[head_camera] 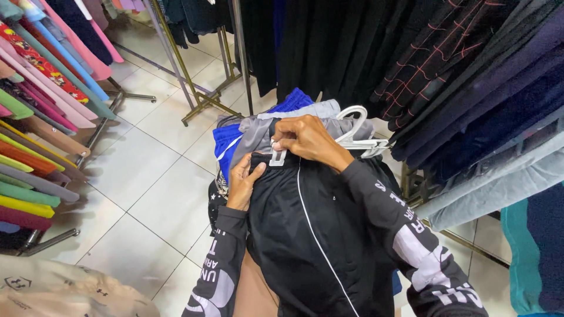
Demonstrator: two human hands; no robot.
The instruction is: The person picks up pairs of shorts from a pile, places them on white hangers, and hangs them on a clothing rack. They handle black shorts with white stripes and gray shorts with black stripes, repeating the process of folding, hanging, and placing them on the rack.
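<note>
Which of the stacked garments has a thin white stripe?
The black garment on top, gripped by both hands; the grey and blue ones beneath are farther away.

shorts (317, 235) on hanger (352, 138), racks (194, 88) behind

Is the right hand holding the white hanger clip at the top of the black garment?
Yes, the right hand pinches the white hanger clip at the black garment's waistband.

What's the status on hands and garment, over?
Left hand gripping black shorts at waistband. Right hand pinching white clip hanger. Grey shorts beneath, racks close around.
</note>
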